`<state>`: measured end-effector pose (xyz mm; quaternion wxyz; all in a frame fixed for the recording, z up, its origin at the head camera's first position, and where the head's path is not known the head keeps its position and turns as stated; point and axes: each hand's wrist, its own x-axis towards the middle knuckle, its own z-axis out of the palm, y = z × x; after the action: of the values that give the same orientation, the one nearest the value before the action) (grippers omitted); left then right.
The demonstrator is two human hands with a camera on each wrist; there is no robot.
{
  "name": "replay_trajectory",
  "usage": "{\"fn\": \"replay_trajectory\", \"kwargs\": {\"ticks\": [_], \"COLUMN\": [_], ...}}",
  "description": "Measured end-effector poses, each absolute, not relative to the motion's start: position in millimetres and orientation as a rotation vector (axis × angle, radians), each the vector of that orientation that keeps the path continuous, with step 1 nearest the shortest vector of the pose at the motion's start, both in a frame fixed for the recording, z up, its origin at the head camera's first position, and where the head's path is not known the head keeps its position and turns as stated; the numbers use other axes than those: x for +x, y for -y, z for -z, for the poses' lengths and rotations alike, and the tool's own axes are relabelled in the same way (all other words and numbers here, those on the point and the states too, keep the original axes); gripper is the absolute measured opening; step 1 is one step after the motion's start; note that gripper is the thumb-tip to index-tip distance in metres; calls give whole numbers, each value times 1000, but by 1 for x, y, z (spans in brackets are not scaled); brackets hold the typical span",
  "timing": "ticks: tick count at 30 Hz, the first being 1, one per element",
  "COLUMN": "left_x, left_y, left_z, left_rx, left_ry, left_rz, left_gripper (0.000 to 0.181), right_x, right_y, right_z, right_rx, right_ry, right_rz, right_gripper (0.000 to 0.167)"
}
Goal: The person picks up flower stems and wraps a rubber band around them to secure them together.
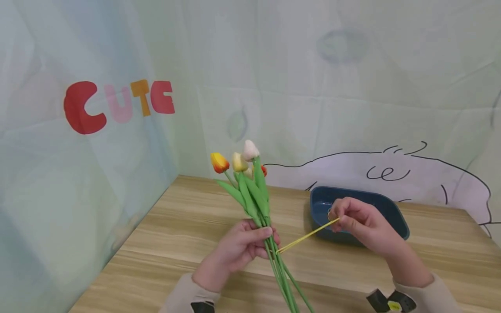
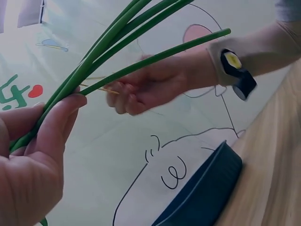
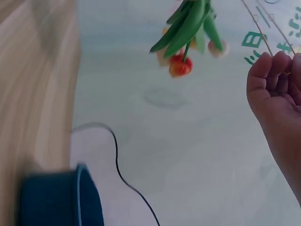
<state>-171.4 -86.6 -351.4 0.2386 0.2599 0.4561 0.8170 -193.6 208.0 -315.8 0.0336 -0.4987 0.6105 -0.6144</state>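
"Tulips [image 1: 256,198] are hanging in the air above the wooden table [image 1: 164,243], yes? I am seeing yellow-orange, cream and pale pink heads [image 1: 251,150]."

"Yes, the left hand [image 1: 243,245] is carrying them. Its grip is holding the green stems [image 1: 283,278] firmly, with the thumb lying across the front."

"And the right hand [image 1: 364,224], how is its grip being?"

"It is pinching a thin yellow band [image 1: 309,235] between thumb and fingers. The band is stretching straight towards the stems and meeting them just below the left thumb. Whether it is going completely around them, I am not able to tell."

"Where is the blue basin [image 1: 383,204] standing?"

"It is standing on the table, behind the right hand, which is hiding one part from me. Further back, a pale cloth [image 1: 254,52] is hanging, and at the left it is showing coloured letters [image 1: 76,113], 'CUTE'."
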Motion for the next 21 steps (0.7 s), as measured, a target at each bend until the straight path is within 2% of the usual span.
{"fn": "replay_trajectory", "kwargs": {"ticks": [3,6,10,14,19,21], "left_x": [-172,-172,-170,-167,-168,-168], "left_y": [91,93,93,93,91,91], "left_z": [349,345,341,338,336,336], "left_rx": [735,766,796,763,688,655], "left_ry": [-1192,-1134,-1098,-1039,-978,-992], "left_rz": [-2282,-2328,-2417,-2522,-2605,-2636], "left_gripper": [8,9,15,19,19,22], "right_x": [-190,-191,-193,-197,-201,-200], "right_y": [-209,-204,-195,-179,-146,-131], "right_z": [321,331,347,366,391,399], "right_rx": [-1620,-1709,-1657,-1605,-1611,-1588], "right_ry": [-2155,-2371,-2613,-2730,-2833,-2876], "right_rz": [1805,1707,1581,1535,1529,1539], "right_gripper": [14,22,30,21,22,18]}}
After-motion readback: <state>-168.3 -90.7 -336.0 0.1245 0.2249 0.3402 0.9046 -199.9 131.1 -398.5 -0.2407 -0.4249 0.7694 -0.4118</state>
